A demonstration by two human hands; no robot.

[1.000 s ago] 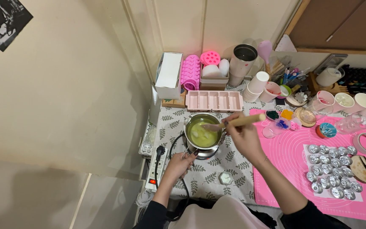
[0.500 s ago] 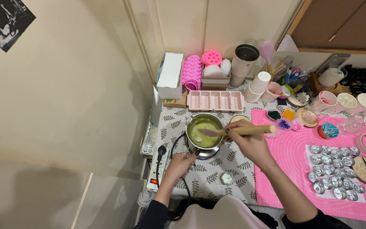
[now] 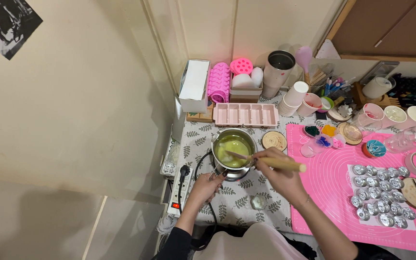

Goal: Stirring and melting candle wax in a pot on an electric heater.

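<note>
Yellow-green liquid in the steel pot [image 3: 234, 150] on its small burner, mid-table: stirring step, I'd judge. Right hand [image 3: 276, 174] closed around a wooden-handled spatula [image 3: 266, 162], blade in the liquid. Left hand [image 3: 208, 185] curled on the pot handle (steadying). Next move calls for steady, slow strokes.

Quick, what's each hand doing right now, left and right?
Left hand: closed on the handle of the small metal pot of yellow-green liquid.
Right hand: closed around a wooden-handled spatula, its tip in the pot.
</note>
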